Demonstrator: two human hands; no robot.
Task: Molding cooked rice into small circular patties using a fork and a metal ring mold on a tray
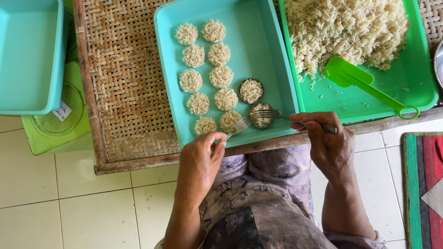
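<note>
1. Right hand [328, 143]: grip clenched on a metal fork [277, 114], tines over the near ring mould [261, 115] in the teal tray [258, 27].
2. Left hand [199, 161]: pinches a second fork [237, 127] beside the mould.
3. Risk: uneven press tilts the mould; rice spills, disc crumbles.
4. Risk: a fork slip hits the nearest rice disc [230, 121].
5. Whether the tines touch the rice is probably unclear from above.
6. Tray sits at the bench [129, 92] edge; a nudge could tip it.

The right hand [327, 143] hides a fork's handle; at three o'clock, the frame edge crops a metal bowl [439, 62].
</note>
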